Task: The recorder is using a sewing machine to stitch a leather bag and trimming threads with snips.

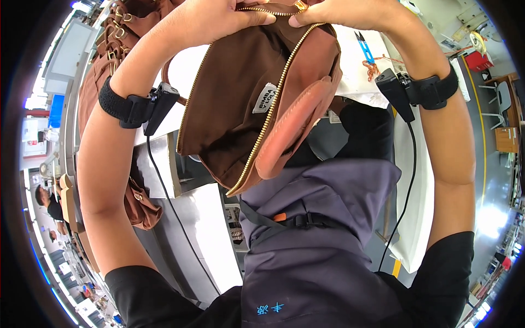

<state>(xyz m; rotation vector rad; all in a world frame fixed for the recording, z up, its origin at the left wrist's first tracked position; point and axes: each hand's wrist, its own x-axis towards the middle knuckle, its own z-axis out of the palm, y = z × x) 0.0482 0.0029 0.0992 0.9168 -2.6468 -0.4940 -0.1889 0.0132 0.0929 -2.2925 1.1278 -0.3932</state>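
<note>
A brown handbag (322, 65) hangs unzipped in front of me, its dark brown lining (235, 93) and a small white label (265, 98) showing. Gold zipper teeth (273, 109) edge both sides of the mouth. My left hand (219, 19) pinches the bag's far rim at the upper left. Close to the gold zipper slider (300, 6), my right hand (339, 13) grips the same end of the opening, thumb on the edge. A padded pinkish-brown handle (295, 128) lies along the bag's right side. The upper parts of both hands are cut off by the picture's edge.
Several more brown bags (98, 82) with gold rings are heaped at the left. Blue-handled thread snips (365, 49) lie on the white table (355, 82) at the right, beside an orange-brown cord (371, 70). A person (49, 202) sits far left. A grey chair (499, 104) stands far right.
</note>
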